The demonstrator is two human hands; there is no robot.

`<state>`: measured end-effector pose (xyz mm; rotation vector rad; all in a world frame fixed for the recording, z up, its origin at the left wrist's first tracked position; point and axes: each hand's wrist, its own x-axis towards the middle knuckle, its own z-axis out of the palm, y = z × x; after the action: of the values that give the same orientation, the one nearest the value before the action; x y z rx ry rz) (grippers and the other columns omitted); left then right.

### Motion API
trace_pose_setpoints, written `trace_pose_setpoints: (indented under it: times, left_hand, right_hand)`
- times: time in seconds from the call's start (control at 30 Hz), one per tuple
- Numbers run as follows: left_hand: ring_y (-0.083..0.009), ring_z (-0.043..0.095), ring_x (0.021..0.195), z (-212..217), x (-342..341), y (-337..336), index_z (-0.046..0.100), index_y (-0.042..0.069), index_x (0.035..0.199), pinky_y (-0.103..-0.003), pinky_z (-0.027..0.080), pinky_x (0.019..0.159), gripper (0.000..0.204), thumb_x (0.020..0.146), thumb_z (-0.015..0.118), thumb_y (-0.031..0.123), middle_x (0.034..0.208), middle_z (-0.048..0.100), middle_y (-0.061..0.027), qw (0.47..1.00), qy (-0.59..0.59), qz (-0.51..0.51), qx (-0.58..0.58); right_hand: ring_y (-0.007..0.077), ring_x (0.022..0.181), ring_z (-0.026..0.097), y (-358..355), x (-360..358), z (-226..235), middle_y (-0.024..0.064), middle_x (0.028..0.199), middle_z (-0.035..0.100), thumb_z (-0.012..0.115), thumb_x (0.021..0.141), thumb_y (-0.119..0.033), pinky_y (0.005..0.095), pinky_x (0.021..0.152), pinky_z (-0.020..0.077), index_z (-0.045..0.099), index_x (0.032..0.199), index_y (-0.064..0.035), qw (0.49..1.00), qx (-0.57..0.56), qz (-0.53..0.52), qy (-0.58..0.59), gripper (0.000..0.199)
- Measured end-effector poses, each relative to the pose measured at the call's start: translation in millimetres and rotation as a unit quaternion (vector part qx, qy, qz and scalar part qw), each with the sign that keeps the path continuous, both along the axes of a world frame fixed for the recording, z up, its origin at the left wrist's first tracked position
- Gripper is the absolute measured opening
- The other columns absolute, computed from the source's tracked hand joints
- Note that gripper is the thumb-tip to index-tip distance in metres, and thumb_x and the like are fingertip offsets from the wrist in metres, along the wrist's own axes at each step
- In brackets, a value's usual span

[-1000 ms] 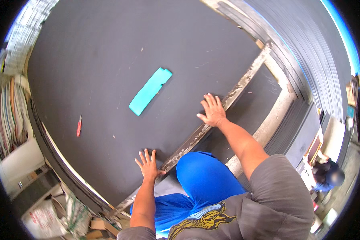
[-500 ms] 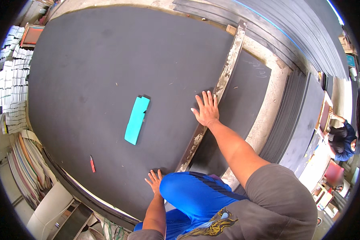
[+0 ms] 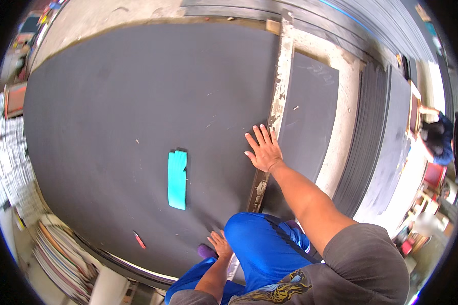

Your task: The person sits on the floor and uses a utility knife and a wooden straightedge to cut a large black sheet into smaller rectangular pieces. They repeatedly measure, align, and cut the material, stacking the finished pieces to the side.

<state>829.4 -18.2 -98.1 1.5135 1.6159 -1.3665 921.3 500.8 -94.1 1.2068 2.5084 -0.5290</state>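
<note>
My right hand (image 3: 265, 152) lies flat with fingers apart, its palm across a long worn metal bar (image 3: 279, 96) and its fingertips at the bar's left edge. The bar rests on a large dark grey sheet (image 3: 122, 91). Beside my blue-trousered knee, my left hand (image 3: 221, 245) has its fingers spread low over the sheet, and the knee partly hides it. Left of the bar lies a flat teal piece (image 3: 177, 180) with a notched edge. A small red cutter knife (image 3: 139, 239) rests on the sheet farther left.
Stacked dark sheets (image 3: 369, 137) stand along the right side, and more long sheets (image 3: 229, 9) lie at the far edge. White stacks (image 3: 10, 173) and upright coloured sheets (image 3: 66, 254) line the left. Another person (image 3: 440, 137) works at the far right.
My view has shifted, so the sheet, teal piece and knife appear lower. My left hand is closer to my knee, and a purple sock now shows. My right hand stays on the bar.
</note>
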Motion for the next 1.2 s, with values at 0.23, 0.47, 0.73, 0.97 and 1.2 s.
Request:
trace_pose_setpoints:
  times: [0.23,0.47,0.73,0.97,1.2]
  left_hand:
    - [-0.0283,0.075,0.091,47.0,-155.1,234.6,0.074,0.015,0.099,-0.044,0.059,0.076,0.037,0.09,0.077,0.051,0.094,0.077,-0.0076,0.938,-0.27,0.204,0.069]
    - [-0.0309,0.066,0.089,32.6,-107.4,548.6,0.07,0.011,0.096,-0.044,0.053,0.077,0.016,0.089,0.08,0.023,0.097,0.071,-0.0058,0.686,-0.538,-0.025,0.489]
    - [-0.0253,0.06,0.12,-13.6,24.7,665.2,0.081,0.018,0.096,-0.047,0.041,0.116,0.038,0.105,0.057,0.045,0.112,0.074,0.0005,0.722,-0.558,-0.392,0.119]
    - [-0.0204,0.062,0.116,-18.4,36.9,664.2,0.082,0.017,0.093,-0.04,0.046,0.107,0.055,0.109,0.043,0.051,0.109,0.076,0.0041,0.752,-0.474,-0.454,0.054]
    - [-0.023,0.065,0.086,-15.5,38.8,664.7,0.073,0.017,0.065,-0.04,0.052,0.082,0.049,0.103,0.06,0.045,0.078,0.071,0.0019,0.686,-0.553,-0.444,0.162]
  right_hand:
    - [0.0332,0.162,0.014,-3.8,1.8,-13.0,0.0108,0.174,0.021,0.049,0.106,-0.053,0.0573,0.131,0.0146,0.034,0.165,-0.0242,1.0,-0.026,-0.011,0.014,0.068]
    - [0.0326,0.16,0.021,-1.3,8.7,-7.2,0.0106,0.171,0.031,0.043,0.109,-0.052,0.0552,0.131,0.0118,0.04,0.162,-0.0217,1.0,-0.013,0.013,0.023,0.061]
    - [0.0239,0.152,0.036,-4.0,1.9,-13.3,0.0022,0.157,0.047,0.044,0.109,-0.046,0.0527,0.127,0.0214,0.049,0.154,-0.0202,0.997,-0.053,0.008,0.062,0.052]
    - [0.0215,0.155,0.034,-16.5,9.4,-17.6,0.0046,0.164,0.042,0.05,0.1,-0.033,0.0439,0.13,0.0214,0.045,0.156,-0.0111,0.995,0.053,-0.014,0.084,0.06]
    - [0.0318,0.153,0.04,-127.1,-9.9,-8.5,0.0111,0.163,0.047,0.069,0.095,-0.045,0.0552,0.127,0.0306,0.046,0.159,-0.0165,0.844,0.109,-0.506,0.143,0.074]
